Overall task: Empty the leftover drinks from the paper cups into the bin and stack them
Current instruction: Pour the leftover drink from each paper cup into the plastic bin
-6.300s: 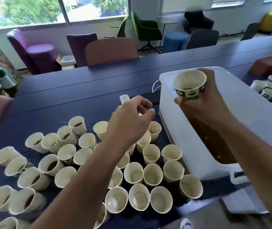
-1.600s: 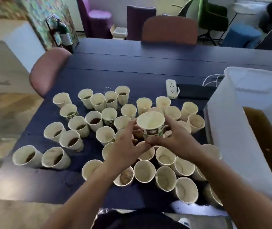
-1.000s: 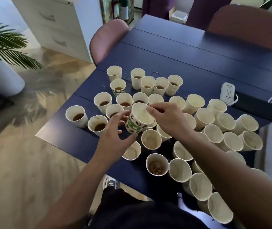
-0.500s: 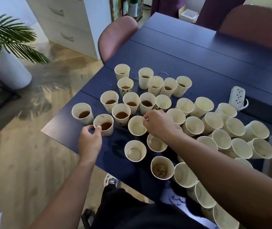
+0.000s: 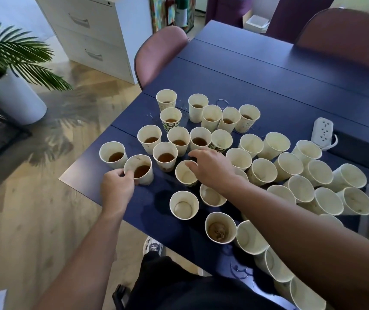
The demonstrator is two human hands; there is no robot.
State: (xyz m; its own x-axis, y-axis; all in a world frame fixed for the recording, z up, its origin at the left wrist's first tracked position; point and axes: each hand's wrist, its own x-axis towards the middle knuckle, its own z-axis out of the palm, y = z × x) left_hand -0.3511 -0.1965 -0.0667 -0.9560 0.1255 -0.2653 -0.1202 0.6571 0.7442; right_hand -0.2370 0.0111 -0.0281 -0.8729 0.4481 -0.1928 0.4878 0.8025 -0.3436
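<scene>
At the left edge of my view, my left hand curls round a paper cup part-filled with brown drink, upright near the corner of the blue worktop. Around it stand more cups holding brown liquid. Further right, my right hand pinches the rim of an empty cup, and beyond it a crowd of emptied cups stands, one holding brown dregs.

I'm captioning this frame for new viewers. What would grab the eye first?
A crowd of cream paper cups covers the dark blue table, brown drink left in those at the left. The left hand grips one such cup near the table's edge; the right hand rests fingers on an empty cup.
</scene>
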